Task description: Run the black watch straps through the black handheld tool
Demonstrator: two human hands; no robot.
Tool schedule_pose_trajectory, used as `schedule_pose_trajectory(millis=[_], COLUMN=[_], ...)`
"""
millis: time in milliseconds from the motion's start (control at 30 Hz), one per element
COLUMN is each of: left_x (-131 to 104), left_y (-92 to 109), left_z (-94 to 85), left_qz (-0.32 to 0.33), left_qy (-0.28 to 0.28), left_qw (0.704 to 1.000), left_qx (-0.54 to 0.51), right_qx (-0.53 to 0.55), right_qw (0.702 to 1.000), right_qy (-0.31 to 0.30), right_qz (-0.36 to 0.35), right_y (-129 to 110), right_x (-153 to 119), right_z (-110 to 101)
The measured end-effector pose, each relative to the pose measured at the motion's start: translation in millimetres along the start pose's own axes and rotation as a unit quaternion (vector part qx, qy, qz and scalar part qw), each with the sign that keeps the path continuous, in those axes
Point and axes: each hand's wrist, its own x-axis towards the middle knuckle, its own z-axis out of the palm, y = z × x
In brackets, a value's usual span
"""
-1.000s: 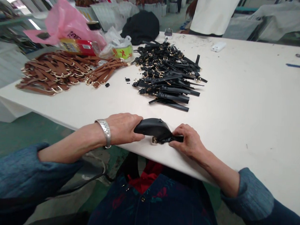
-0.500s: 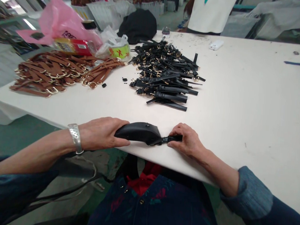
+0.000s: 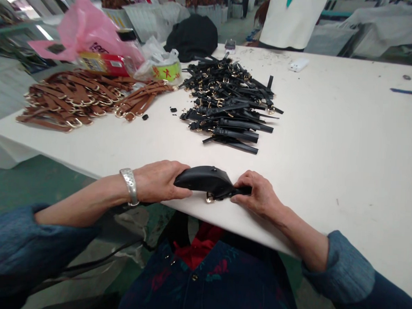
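Two hands work at the near edge of a white table (image 3: 329,146). Left hand (image 3: 159,180), with a metal bangle (image 3: 129,186) on its wrist, has its fingers wrapped around the left end of a black tool (image 3: 205,178), which lies flat on the table edge. Right hand (image 3: 259,194) sits just right of the tool, fingertips pinched shut on a black strap (image 3: 240,190) that runs into the tool's right end. A gold buckle (image 3: 210,198) shows just below the tool, at the table edge.

Farther back, near the middle, lies a pile of black straps (image 3: 229,101) with gold buckles. To its left sits a pile of brown straps (image 3: 82,99), also with metal buckles. Behind the brown pile are a pink bag (image 3: 85,28), a red packet (image 3: 104,64) and a clear bag (image 3: 155,56) holding a green roll. A dark cloth (image 3: 194,35) lies at the far edge. A person in a white top (image 3: 294,19) stands at the far side. A small white object (image 3: 298,64) rests near them.
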Motion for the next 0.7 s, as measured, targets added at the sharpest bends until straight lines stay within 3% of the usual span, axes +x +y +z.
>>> schedule_pose_trajectory(millis=[167, 367, 533, 700], left_x=[-17.9, -10.0, 3.5, -3.4], left_y=[-10.5, 5.9, 17.3, 0.6], left_z=[-4.3, -12.5, -5.6, 5.0], left_qz=[-0.027, -0.021, -0.012, -0.027], left_qy=[-0.024, -0.024, -0.006, 0.024], left_qw=[0.998, 0.997, 0.999, 0.999], left_qx=[0.041, 0.068, 0.046, 0.015], right_qx=[-0.001, 0.003, -0.004, 0.004], right_qw=[1.0, 1.0, 1.0, 1.0], right_qy=[-0.008, -0.012, -0.013, -0.013], right_qz=[-0.003, -0.004, -0.006, -0.013], right_y=[-1.0, -1.2, 0.2, 1.2], right_x=[-0.3, 0.6, 0.5, -0.2], right_z=[0.0, -1.4, -1.7, -1.3])
